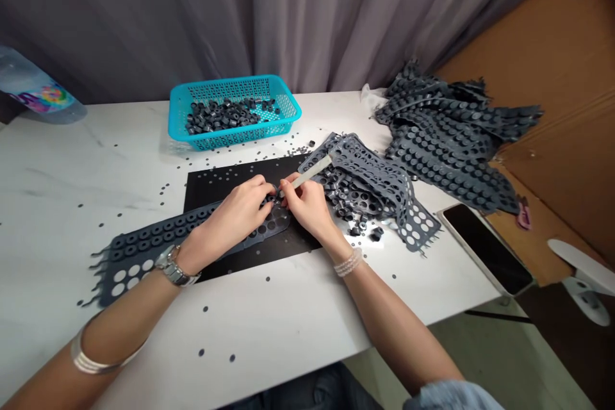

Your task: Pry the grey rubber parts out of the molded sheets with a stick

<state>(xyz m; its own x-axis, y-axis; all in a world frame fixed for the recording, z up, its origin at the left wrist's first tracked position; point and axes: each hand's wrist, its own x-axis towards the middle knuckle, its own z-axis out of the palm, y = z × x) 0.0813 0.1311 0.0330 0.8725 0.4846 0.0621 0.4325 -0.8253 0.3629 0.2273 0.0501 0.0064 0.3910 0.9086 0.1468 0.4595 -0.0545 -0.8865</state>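
Observation:
A dark rubber sheet (192, 225) with rows of moulded rings and open round holes lies slantwise over a black mat (211, 182). My left hand (245, 205) rests at the sheet's right end, its fingers closed on it beside a small black ring. Close against those fingertips, my right hand (307, 202) pinches a pale, flat, stick-like tool (313, 171). The tool's broad end points up and away to the right; its working tip is hidden between the hands. Just right of my right hand are loose black rubber rings (343, 195) and emptied, hole-filled sheets (369, 170).
A turquoise basket (235, 141) holds many black rings at the back. More moulded sheets (446, 134) are heaped at the right, near a phone (485, 246) and pink-handled snips (523, 213). A bottle (41, 93) stands far left. Small black discs (202, 352) dot the white table (298, 320).

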